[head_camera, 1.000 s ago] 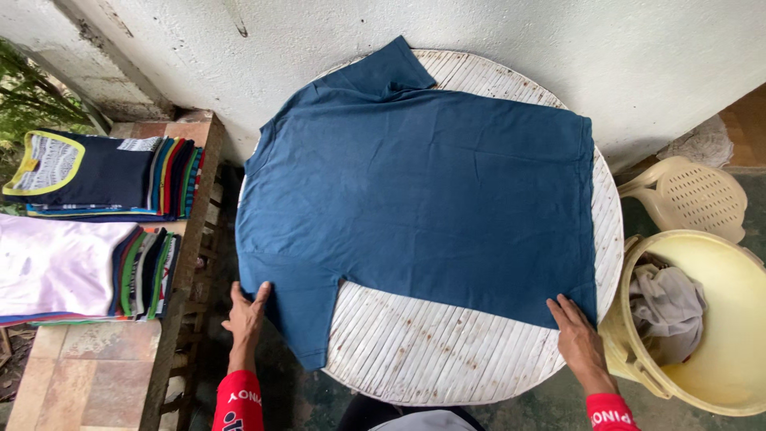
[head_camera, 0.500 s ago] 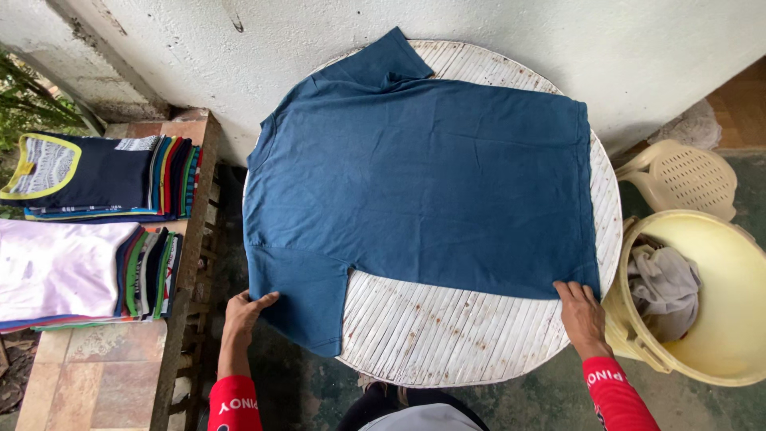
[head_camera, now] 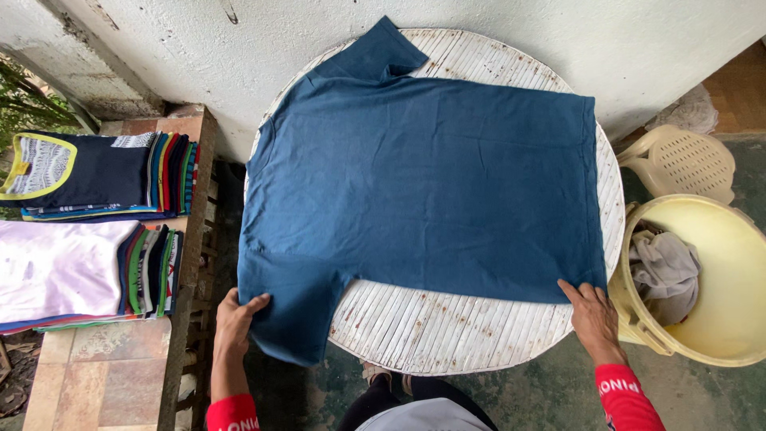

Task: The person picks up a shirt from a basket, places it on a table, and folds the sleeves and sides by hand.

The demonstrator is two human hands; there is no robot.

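Spreading: a dark blue T-shirt (head_camera: pixel 423 183) is laid flat across a round white slatted table (head_camera: pixel 447 327), which is set against a pale wall at the far side.
Shirt position: the neck end is turned to the left, the hem to the right; one sleeve reaches the far edge of the table, the other hangs off the near left edge.
Left hand (head_camera: pixel 236 319): the near sleeve is gripped at its left edge, thumb laid on top of the cloth, fingers tucked beneath it.
Right hand (head_camera: pixel 594 313): the near right hem corner is held down, fingers extended and close together, flat on the cloth at the table's rim.
Sleeves: red cuffs are seen at both wrists.
Left of scene: two stacks of folded clothes (head_camera: pixel 88 231) are kept on a tiled side table (head_camera: pixel 104 383), a navy top with yellow trim on the far stack and a white one on the near stack.
Right of scene: a cream plastic basin (head_camera: pixel 718 335) with grey cloth (head_camera: pixel 666 271) inside is placed just beside the round table; a cream perforated lid (head_camera: pixel 686 164) rests beyond it.
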